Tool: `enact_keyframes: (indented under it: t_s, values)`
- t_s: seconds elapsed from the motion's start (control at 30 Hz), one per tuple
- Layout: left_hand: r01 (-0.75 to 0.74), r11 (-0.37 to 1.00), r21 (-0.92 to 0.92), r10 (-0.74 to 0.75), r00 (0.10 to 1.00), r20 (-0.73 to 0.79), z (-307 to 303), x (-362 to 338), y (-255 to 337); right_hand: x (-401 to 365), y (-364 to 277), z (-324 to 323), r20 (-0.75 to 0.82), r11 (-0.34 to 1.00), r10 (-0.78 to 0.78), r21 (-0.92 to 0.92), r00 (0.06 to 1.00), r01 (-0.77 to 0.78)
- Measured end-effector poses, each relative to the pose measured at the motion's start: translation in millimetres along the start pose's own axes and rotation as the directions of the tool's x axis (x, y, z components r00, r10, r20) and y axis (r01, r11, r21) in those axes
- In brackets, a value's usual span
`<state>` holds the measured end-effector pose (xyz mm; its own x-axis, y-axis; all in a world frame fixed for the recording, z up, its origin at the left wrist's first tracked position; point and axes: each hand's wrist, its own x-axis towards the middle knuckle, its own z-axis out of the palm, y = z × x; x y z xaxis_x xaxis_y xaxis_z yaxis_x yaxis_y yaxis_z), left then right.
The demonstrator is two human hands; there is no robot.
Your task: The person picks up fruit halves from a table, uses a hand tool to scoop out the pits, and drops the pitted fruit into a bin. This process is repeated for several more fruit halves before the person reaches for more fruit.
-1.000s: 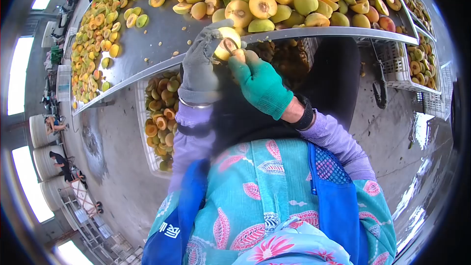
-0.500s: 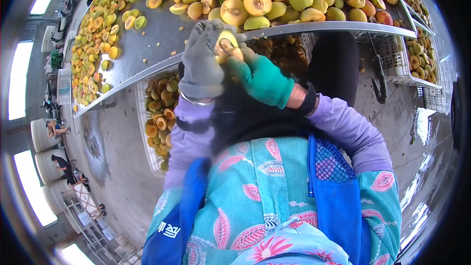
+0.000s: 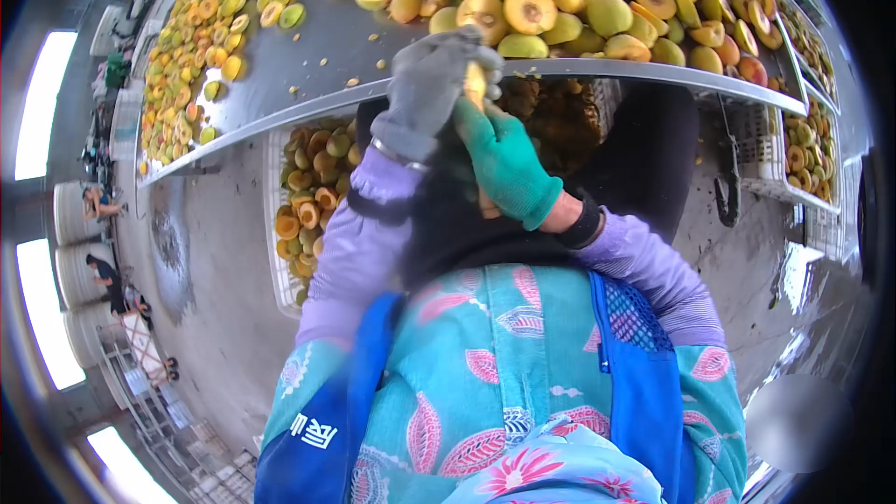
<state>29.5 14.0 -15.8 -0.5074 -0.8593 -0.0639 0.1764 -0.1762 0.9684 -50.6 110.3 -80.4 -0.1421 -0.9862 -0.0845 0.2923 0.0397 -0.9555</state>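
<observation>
My left hand [image 3: 434, 89], in a grey glove, is closed around a yellow peach piece [image 3: 475, 86] in front of the table edge. Just below and to the right, my right hand [image 3: 509, 163], in a green glove, is closed with its fingertips against the lower end of that piece. A short tan end [image 3: 487, 205] sticks out under my right hand; I cannot make out what it belongs to. Beyond both hands, cut and whole peaches [image 3: 529, 9] are heaped on the metal table [image 3: 322, 61], some showing their pits.
A white crate [image 3: 277, 224] of peach halves stands under the table on the left. Dark, wet-looking pieces [image 3: 560, 117] lie under the table before my knees. More filled crates [image 3: 767, 154] stand at the right. Other people [image 3: 110, 282] are at the far left.
Both hands have shifted slightly right in view, along with the table. The peach piece has turned from showing its cut face to a narrow side, with the hands closer around it.
</observation>
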Motion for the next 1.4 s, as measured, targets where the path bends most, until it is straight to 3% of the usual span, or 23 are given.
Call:
enact_keyframes:
  t_s: [0.03, 0.07, 0.1, 0.13, 0.17, 0.2, 0.23, 0.3, 0.33, 0.4, 0.5, 0.57, 0.6, 0.67, 0.77, 0.8, 0.83, 0.9, 0.93, 1.07, 1.23, 1.33, 1.4]
  values:
    - [-0.051, 0.998, 0.034, 0.051, 0.998, 0.027, -0.3, 2.4, -4.1, -1.1, -10.3, 5.5, -0.007, 0.999, -0.016, -0.028, 1.000, 0.015]
    - [-0.486, 0.665, 0.567, 0.440, 0.868, 0.228, -13.1, 12.5, -9.5, -2.7, -20.4, 10.9, -0.014, 0.998, -0.031, -0.056, 0.999, 0.030]
    - [-0.650, -0.058, 0.758, 0.534, 0.621, 0.573, -26.0, 20.4, -11.4, -4.6, -32.8, 12.9, 0.067, 0.994, -0.090, -0.058, 0.994, 0.094]
    - [-0.479, 0.597, 0.643, 0.437, 0.867, 0.240, -14.8, 11.9, 0.1, -3.6, -45.1, 14.5, 0.093, 0.986, 0.111, 0.115, 0.989, -0.122]
    - [-0.119, 0.975, 0.190, 0.113, 0.993, 0.039, 0.4, 3.6, 9.8, -0.9, -53.3, 13.7, 0.133, 0.905, 0.303, 0.269, 0.944, -0.328]
    - [-0.161, 0.979, 0.122, 0.163, 0.987, -0.008, 0.8, 2.3, 5.5, 5.0, -44.1, 12.0, 0.083, 0.990, 0.117, 0.067, 0.990, -0.123]
    - [-0.293, 0.872, 0.391, 0.272, 0.956, 0.108, -4.5, 6.0, 2.8, 11.2, -32.5, 12.0, 0.065, 0.986, -0.077, -0.141, 0.995, 0.086]
    - [-0.520, 0.414, 0.747, 0.344, 0.849, 0.401, -24.8, 17.7, 1.6, 7.8, -25.5, 8.0, 0.054, 0.979, -0.058, -0.193, 0.997, 0.067]
    - [-0.587, 0.365, 0.723, 0.354, 0.806, 0.475, -24.2, 24.6, 6.9, 3.7, -51.6, 15.0, 0.060, 0.989, 0.146, -0.038, 0.988, -0.144]
    - [-0.414, 0.786, 0.458, 0.326, 0.909, 0.261, -17.5, 19.2, 6.9, 4.0, -62.1, 28.2, 0.114, 0.914, 0.300, 0.249, 0.947, -0.320]
    - [-0.250, 0.937, 0.242, 0.220, 0.965, 0.146, -14.7, 16.0, 7.4, 4.3, -61.2, 33.1, 0.090, 0.932, 0.262, 0.234, 0.961, -0.276]
    - [-0.068, 0.996, 0.064, 0.052, 0.973, 0.227, -20.7, 16.5, 9.3, 4.9, -62.6, 22.1, 0.325, 0.761, 0.363, 0.437, 0.873, -0.479]
    - [0.095, 0.992, -0.080, -0.067, 0.951, 0.302, -27.0, 18.2, 5.8, 6.3, -61.9, 16.2, 0.482, 0.595, 0.316, 0.570, 0.817, -0.567]
    - [-0.064, 0.997, -0.042, 0.073, 0.967, 0.246, -44.0, 44.1, -46.0, 7.3, -59.6, 14.6, 0.636, 0.351, 0.187, 0.668, 0.748, -0.656]
    - [-0.318, 0.943, 0.101, 0.283, 0.923, 0.262, -40.3, 30.5, -43.5, -2.2, -45.8, 16.5, 0.408, 0.814, 0.254, 0.399, 0.877, -0.422]
    - [-0.331, 0.941, 0.073, 0.299, 0.913, 0.276, -33.7, 17.7, -30.7, -3.8, -49.4, 16.3, 0.477, 0.762, 0.298, 0.404, 0.827, -0.507]
    - [-0.205, 0.970, -0.128, 0.232, 0.939, 0.255, -24.4, 2.8, -21.0, -4.1, -54.3, 13.2, 0.538, 0.706, 0.340, 0.396, 0.772, -0.587]
    - [-0.051, 0.825, -0.563, 0.135, 0.985, 0.109, -17.4, -7.7, -28.8, -1.6, -48.0, 4.1, 0.762, 0.243, 0.155, 0.587, 0.629, -0.772]
    - [-0.009, 0.687, -0.726, -0.028, 0.999, -0.039, -9.9, -26.4, -11.3, -1.4, -47.8, 8.5, 0.791, 0.245, 0.096, 0.570, 0.604, -0.785]
    - [-0.146, 0.977, -0.154, 0.051, 0.865, -0.499, -72.6, -59.6, -30.4, 1.0, -51.7, 0.6, 0.728, 0.356, 0.137, 0.597, 0.672, -0.719]
    - [0.186, 0.944, 0.272, 0.082, 0.666, -0.741, -240.2, -52.8, -98.4, 5.4, -44.3, -29.4, 0.581, 0.409, 0.263, 0.656, 0.770, -0.634]
    - [0.521, -0.061, 0.851, 0.135, 0.849, -0.511, -286.4, -24.7, -134.9, 9.7, -42.9, -21.5, 0.491, 0.457, 0.407, 0.621, 0.770, -0.637]
    - [0.482, -0.119, 0.868, 0.024, 0.875, -0.483, -321.2, -9.6, -153.0, 13.4, -46.2, -21.5, 0.504, 0.474, 0.397, 0.603, 0.767, -0.642]
